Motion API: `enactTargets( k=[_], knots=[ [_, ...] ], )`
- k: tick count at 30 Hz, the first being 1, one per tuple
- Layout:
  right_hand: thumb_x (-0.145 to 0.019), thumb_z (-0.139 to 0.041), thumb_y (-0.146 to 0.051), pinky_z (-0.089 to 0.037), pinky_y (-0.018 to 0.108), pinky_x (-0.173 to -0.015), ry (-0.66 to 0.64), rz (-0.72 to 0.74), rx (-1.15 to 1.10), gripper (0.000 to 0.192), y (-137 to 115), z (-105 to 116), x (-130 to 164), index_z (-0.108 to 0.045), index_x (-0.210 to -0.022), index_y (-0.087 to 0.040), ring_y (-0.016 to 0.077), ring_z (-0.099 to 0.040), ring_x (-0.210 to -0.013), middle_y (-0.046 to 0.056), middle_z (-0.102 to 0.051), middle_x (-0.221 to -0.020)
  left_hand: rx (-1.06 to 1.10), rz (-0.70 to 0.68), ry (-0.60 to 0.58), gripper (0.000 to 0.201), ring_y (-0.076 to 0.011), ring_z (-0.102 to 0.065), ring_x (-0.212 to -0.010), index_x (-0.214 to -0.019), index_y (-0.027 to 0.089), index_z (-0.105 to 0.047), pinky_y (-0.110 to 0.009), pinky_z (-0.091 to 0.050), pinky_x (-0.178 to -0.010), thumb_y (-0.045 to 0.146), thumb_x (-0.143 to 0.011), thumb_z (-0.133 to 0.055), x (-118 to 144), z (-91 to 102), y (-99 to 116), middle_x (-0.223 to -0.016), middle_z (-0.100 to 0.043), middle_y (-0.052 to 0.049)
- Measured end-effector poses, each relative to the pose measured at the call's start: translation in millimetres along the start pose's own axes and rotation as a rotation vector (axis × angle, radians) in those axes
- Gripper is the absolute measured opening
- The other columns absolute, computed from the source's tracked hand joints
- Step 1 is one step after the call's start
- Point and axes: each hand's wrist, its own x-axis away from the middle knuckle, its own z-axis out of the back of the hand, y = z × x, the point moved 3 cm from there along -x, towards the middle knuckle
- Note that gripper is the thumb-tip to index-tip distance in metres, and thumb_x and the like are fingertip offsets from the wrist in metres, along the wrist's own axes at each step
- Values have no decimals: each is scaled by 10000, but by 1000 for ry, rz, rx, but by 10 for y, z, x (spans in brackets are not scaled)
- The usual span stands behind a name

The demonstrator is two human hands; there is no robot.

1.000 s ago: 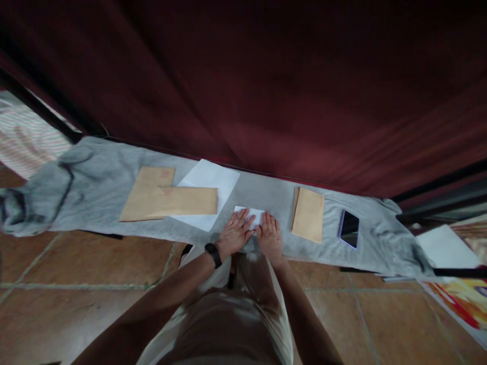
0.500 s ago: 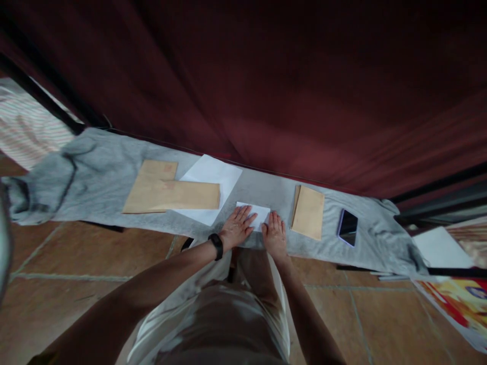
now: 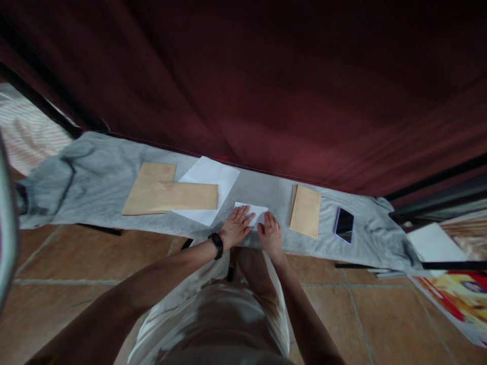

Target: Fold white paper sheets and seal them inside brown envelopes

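Observation:
A small folded sheet of white paper (image 3: 259, 211) lies on the grey cloth in front of me. My left hand (image 3: 235, 228), a black band on its wrist, rests on the paper's left part with fingers spread. At the paper's right edge lies my right hand (image 3: 271, 234), its fingers stretched out and its thumb touching or close to the paper. To the left, brown envelopes (image 3: 190, 195) overlap a larger white sheet (image 3: 224, 177). On the right side lies a small stack of brown envelopes (image 3: 306, 210).
Beyond the envelope stack is a phone (image 3: 344, 225) with a purple edge. The grey cloth (image 3: 102, 177) covers a narrow bench, with a dark red curtain (image 3: 243, 101) hanging behind it. A colourful printed box or bag (image 3: 456, 299) is at the lower right.
My right hand has shifted slightly along the paper's right edge, its thumb now lower. The left hand stays flat on the paper. The whole view has tilted a little.

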Motion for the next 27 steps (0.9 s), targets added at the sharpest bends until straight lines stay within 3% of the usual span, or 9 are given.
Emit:
enactTargets(
  k=[7, 10, 21, 27],
  knots=[
    [-940, -478, -226, -510, 310, -858, -113, -314, -151, 357, 62, 90, -258, -649, -1248, -165, 213, -672, -932, 105, -703, -1059, 7, 11, 9, 568, -297, -290, -1522, -1543, 199, -414, -479, -202, -1240, 382, -1006, -442, -9, 0, 11, -1632, -345, -139],
    [-929, -514, -227, -506, 284, -805, -152, -410, -197, 279, 95, 82, -317, -687, -1140, -164, 211, -686, -899, 100, -721, -990, 7, 8, 21, 560, -308, -297, -1519, -1539, 192, -422, -492, -223, -1232, 381, -1012, -433, -7, -2, 4, -1629, -342, -158],
    [-854, -587, -273, -470, 258, -678, -120, -431, -399, 173, 229, 3, -312, -725, -764, -222, 186, -659, -761, 41, -734, -771, 73, -15, 167, 522, -307, -334, -1503, -1504, 181, -470, -496, -270, -1225, 358, -1014, -454, 72, 35, -22, -1611, -373, -175],
    [-808, -585, -359, -428, 250, -578, -63, -422, -561, 222, 221, 73, -307, -661, -651, -221, 167, -593, -630, -2, -661, -634, 132, -11, 215, 651, -309, -331, -1505, -1516, 128, -430, -506, -252, -1239, 465, -968, -527, 118, 43, -48, -1603, -384, -187]
  ],
)
